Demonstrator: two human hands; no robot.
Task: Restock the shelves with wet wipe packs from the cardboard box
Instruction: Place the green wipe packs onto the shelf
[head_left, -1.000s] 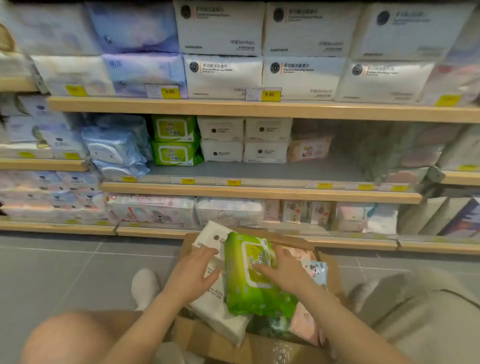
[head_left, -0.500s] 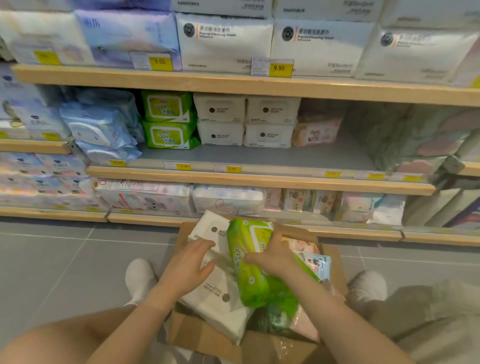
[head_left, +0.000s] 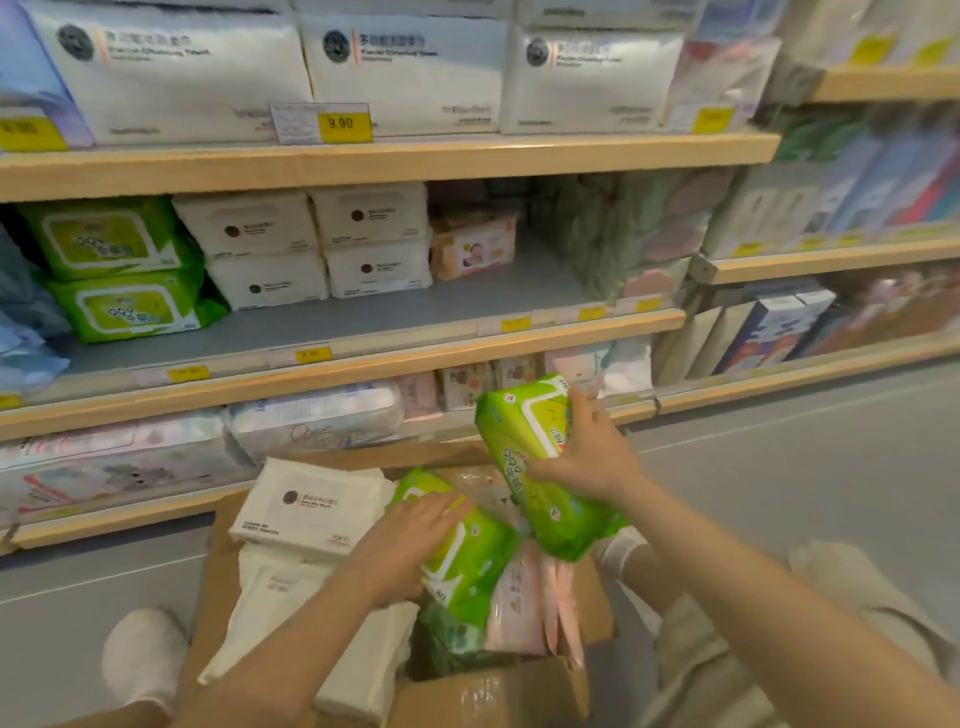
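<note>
Green wet wipe pack (head_left: 540, 467): lifted out of the cardboard box (head_left: 498, 686) within the last half second; it stood among the box's contents before and now hangs above the box's right rim, right of frame centre, tilted with its label side facing left.

Right hand (head_left: 592, 457): grips that pack across its upper half, fingers curled round the far side.

Left hand (head_left: 410, 535): lies flat, fingers fairly straight, on a second green pack (head_left: 467, 566) inside the box; earlier it rested on the white packs (head_left: 311, 509) at the box's left, so it has shifted one item rightward.

Box contents remaining: white packs stacked at left, the second green pack in the middle, pink packs (head_left: 524, 597) at right.

Shelf stock: two matching green packs (head_left: 119, 270) stacked at the left end of the middle shelf (head_left: 363, 322), with white packs just beside them and bare grey shelf in front.

Judgement: one pack is free and ready for shelving, likely in front of the green stack; the left hand appears set to take the next. Most of the box is still to unload.
</note>
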